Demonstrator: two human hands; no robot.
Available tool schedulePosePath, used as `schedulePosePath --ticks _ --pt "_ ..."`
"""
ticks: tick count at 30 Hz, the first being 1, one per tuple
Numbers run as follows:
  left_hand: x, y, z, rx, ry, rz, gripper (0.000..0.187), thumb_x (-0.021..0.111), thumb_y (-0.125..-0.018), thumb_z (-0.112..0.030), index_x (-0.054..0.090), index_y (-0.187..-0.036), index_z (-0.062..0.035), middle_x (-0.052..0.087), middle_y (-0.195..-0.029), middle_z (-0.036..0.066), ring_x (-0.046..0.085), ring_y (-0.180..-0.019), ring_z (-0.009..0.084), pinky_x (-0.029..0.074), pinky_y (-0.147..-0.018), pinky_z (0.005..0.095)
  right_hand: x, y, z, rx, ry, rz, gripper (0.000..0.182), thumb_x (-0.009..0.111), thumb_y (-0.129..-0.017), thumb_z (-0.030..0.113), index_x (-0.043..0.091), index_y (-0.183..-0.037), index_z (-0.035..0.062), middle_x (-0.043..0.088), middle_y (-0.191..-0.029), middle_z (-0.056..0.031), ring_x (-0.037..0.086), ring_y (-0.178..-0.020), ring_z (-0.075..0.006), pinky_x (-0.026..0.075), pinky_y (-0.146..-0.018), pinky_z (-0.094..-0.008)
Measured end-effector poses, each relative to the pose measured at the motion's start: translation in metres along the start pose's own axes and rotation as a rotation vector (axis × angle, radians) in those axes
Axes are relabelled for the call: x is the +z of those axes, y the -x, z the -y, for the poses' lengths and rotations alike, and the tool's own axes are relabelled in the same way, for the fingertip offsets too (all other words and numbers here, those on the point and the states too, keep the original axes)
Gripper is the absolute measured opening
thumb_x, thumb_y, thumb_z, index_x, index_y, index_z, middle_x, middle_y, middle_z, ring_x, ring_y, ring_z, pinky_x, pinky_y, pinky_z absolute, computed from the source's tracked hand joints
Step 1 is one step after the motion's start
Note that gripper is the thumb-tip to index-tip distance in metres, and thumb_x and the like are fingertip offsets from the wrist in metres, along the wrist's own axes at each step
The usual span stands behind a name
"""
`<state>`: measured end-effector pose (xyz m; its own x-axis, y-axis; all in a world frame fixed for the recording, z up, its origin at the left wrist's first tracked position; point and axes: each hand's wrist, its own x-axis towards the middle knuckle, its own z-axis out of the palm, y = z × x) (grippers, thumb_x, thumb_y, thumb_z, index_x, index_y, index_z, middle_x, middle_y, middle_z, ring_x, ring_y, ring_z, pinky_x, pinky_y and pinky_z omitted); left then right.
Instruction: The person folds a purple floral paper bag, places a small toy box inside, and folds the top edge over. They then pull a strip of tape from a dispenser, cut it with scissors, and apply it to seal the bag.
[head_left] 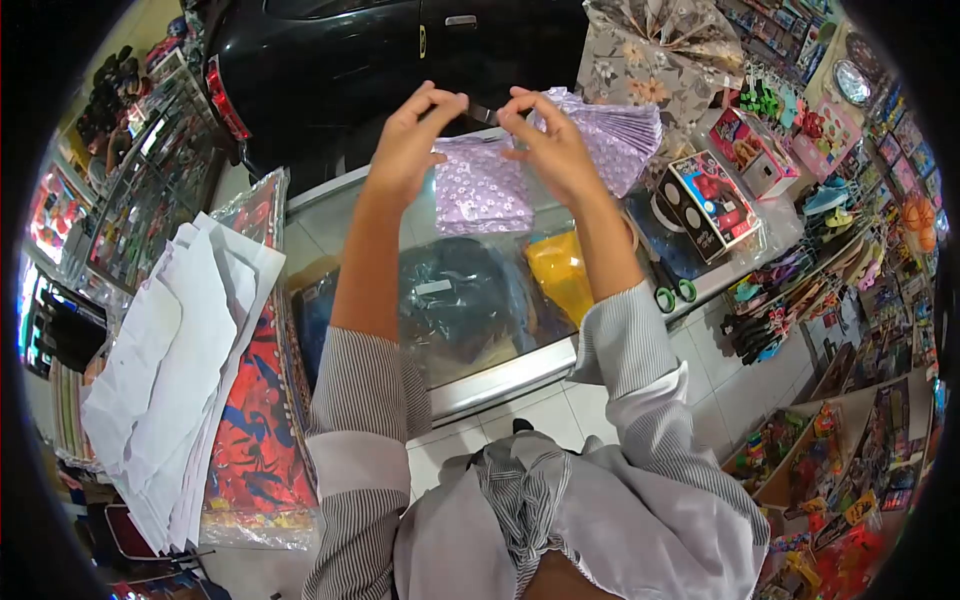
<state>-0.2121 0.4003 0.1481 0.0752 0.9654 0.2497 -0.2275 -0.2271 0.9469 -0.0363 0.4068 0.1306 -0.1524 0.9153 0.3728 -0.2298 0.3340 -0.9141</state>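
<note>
My left hand (408,140) and my right hand (556,145) are raised over the far side of a glass-topped counter (350,225). A short, shiny strip (482,114) that looks like tape stretches between them, each end pinched between thumb and fingertips. Just below the strip lies a purple flower-patterned wrapped piece (485,188), flat on the glass. Beside my right hand a pleated fan of the same purple paper (622,140) spreads out, partly hidden by that hand. Green-handled scissors (676,293) rest near my right forearm, their blades partly hidden.
Boxed toys (712,205) stand on the right of the counter, before a grey floral pleated wrap (655,50). White paper sheets (170,370) lie over red printed sheets (262,420) at left. A black car (345,85) is beyond the counter. Goods hang along the right.
</note>
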Motion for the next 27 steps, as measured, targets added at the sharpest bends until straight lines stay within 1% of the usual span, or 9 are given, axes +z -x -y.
schedulePosePath --ticks 2,4,7,10,11,14,17,20,27 --pt "-0.001 -0.008 0.004 0.114 -0.215 -0.001 0.016 0.065 -0.081 -0.026 0.066 -0.088 -0.0119 0.033 -0.140 0.013 0.039 -0.119 0.0207 0.036 -0.087 0.0336 -0.004 -0.010 -0.020 -0.274 0.246 0.005 0.013 0.067 -0.081 0.020 0.061 -0.085 0.0098 0.051 -0.116 -0.0058 0.052 -0.095 -0.0095 0.043 -0.073 -0.0223" --pt "0.003 -0.002 0.004 0.206 -0.412 -0.093 0.016 0.066 -0.081 -0.026 0.066 -0.088 -0.0113 0.050 -0.126 0.011 0.050 -0.101 0.0140 0.039 -0.075 0.0280 -0.007 -0.011 -0.019 -0.130 0.170 0.051 0.015 0.066 -0.081 0.021 0.060 -0.087 0.0085 0.054 -0.102 -0.0031 0.051 -0.085 -0.0079 0.040 -0.071 -0.0210" --pt "0.000 0.000 0.014 0.034 -0.325 -0.254 0.017 0.067 -0.081 -0.026 0.066 -0.086 -0.0094 0.060 -0.090 0.002 0.047 -0.078 0.0066 0.035 -0.066 0.0236 -0.011 -0.022 -0.021 0.120 0.198 0.028 0.014 0.062 -0.085 0.024 0.058 -0.089 0.0116 0.052 -0.087 0.0042 0.047 -0.079 -0.0064 0.038 -0.071 -0.0228" --pt "-0.011 -0.013 0.041 -0.022 -0.190 -0.297 0.019 0.066 -0.082 -0.028 0.064 -0.083 -0.0093 0.051 -0.069 -0.006 0.042 -0.063 0.0031 0.033 -0.058 0.0207 -0.016 -0.037 -0.037 0.250 0.298 0.035 0.017 0.057 -0.088 0.030 0.053 -0.090 0.0135 0.048 -0.080 0.0055 0.042 -0.075 -0.0054 0.036 -0.067 -0.0240" --pt "-0.016 -0.017 0.048 -0.083 -0.118 -0.293 0.020 0.066 -0.082 -0.029 0.062 -0.080 -0.0099 0.048 -0.065 -0.008 0.036 -0.055 0.0017 0.027 -0.049 0.0205 -0.019 -0.045 -0.047 0.280 0.330 0.057 0.017 0.057 -0.088 0.030 0.053 -0.090 0.0135 0.048 -0.079 0.0050 0.042 -0.074 -0.0055 0.037 -0.067 -0.0248" --pt "-0.031 -0.035 0.074 -0.052 -0.128 -0.321 0.020 0.066 -0.082 -0.030 0.060 -0.079 -0.0109 0.043 -0.061 -0.010 0.031 -0.051 0.0006 0.021 -0.045 0.0210 -0.022 -0.061 -0.068 0.237 0.507 0.045 0.016 0.055 -0.089 0.030 0.050 -0.090 0.0141 0.046 -0.075 0.0026 0.041 -0.069 -0.0066 0.035 -0.062 -0.0259" --pt "-0.032 -0.038 0.075 -0.167 -0.176 -0.370 0.018 0.065 -0.081 -0.029 0.058 -0.082 -0.0122 0.045 -0.068 -0.007 0.039 -0.058 0.0047 0.031 -0.051 0.0213 -0.022 -0.070 -0.088 0.134 0.711 -0.043 0.014 0.054 -0.090 0.026 0.049 -0.088 0.0132 0.042 -0.072 0.0024 0.037 -0.066 -0.0069 0.031 -0.057 -0.0238" --pt "-0.031 -0.035 0.065 -0.255 -0.163 -0.338 0.018 0.063 -0.082 -0.031 0.056 -0.086 -0.0147 0.048 -0.082 -0.004 0.048 -0.077 0.0115 0.040 -0.066 0.0298 -0.020 -0.068 -0.088 0.215 0.472 0.002 0.015 0.055 -0.089 0.027 0.050 -0.089 0.0126 0.042 -0.072 0.0027 0.036 -0.066 -0.0066 0.030 -0.057 -0.0241" --pt "-0.014 -0.019 0.026 -0.134 -0.043 -0.219 0.018 0.059 -0.087 -0.032 0.053 -0.092 -0.0169 0.051 -0.097 -0.004 0.050 -0.089 0.0137 0.041 -0.074 0.0318 -0.019 -0.050 -0.044 -0.120 0.439 0.019 0.015 0.054 -0.090 0.024 0.049 -0.093 0.0108 0.044 -0.084 0.0027 0.037 -0.074 -0.0062 0.032 -0.065 -0.0205"
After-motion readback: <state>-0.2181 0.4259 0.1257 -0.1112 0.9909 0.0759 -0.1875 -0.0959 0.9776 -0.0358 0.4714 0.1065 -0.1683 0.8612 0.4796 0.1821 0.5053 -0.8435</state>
